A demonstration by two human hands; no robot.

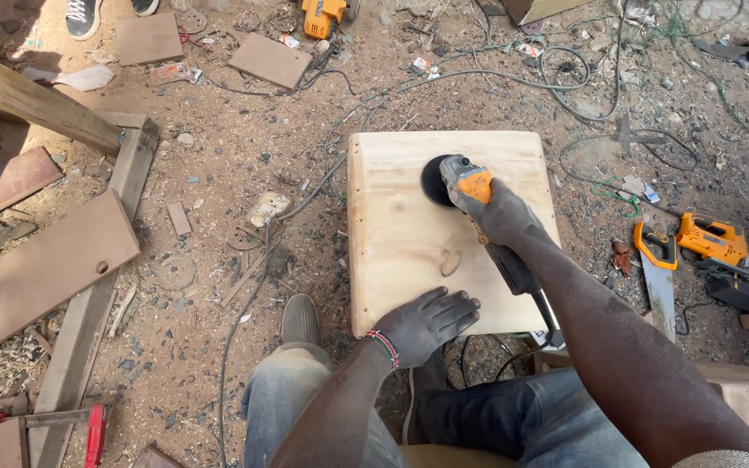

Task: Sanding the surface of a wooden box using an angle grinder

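A pale square wooden board lies flat on the ground in front of me. My right hand grips an orange and black angle grinder, whose dark disc rests on the board's far part. My left hand lies flat, fingers spread, on the board's near edge. A beaded band circles that wrist. My knees in jeans show below.
Cables trail over the dusty, sawdust-strewn ground. A handsaw and an orange power tool lie to the right. Brown boards and a timber frame lie left. Another person's shoes are at the top left.
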